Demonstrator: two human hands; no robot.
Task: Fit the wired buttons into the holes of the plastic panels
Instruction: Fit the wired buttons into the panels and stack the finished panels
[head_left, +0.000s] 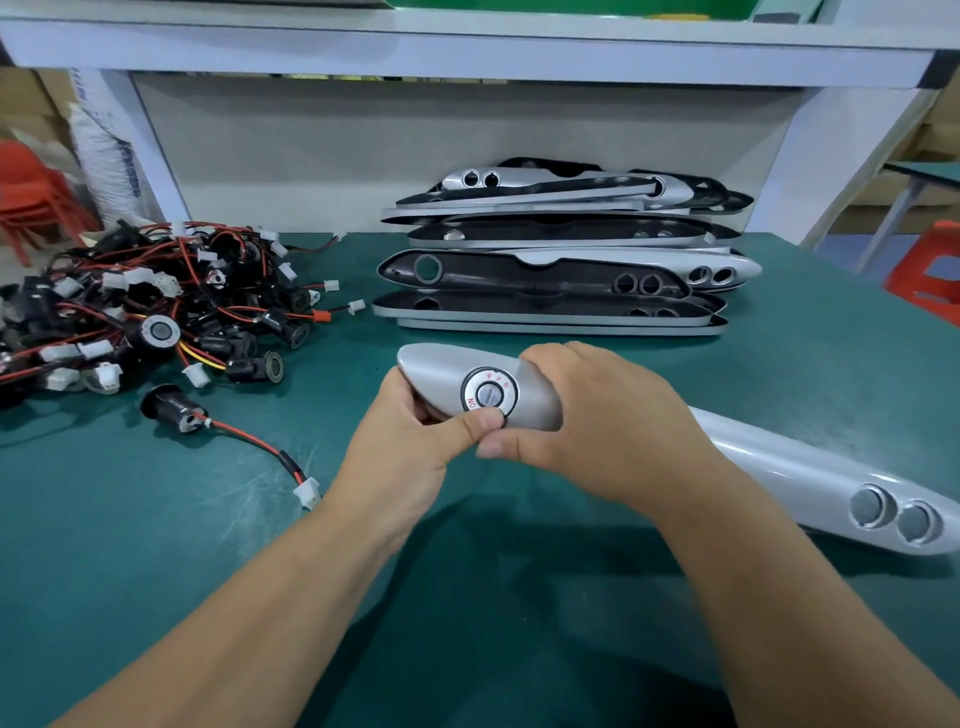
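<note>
A: Status?
B: I've got the panel (779, 467) mid tabletop (156, 545), nr the front edge. My left hand (415, 431) grips its left end w/ the thumb pressing the round button (488, 392) in the big hole. My right hand (597, 415) is wrapped over the panel beside it.
A: Risks?
B: Uneven thumb pressure could seat it crooked or pinch its wires underneath, which I can't see. Also the two holes (893, 514) at the right end are empty. The spare buttons (145, 312) are at the left edge, the panel stack (561, 260) at the far edge.
</note>
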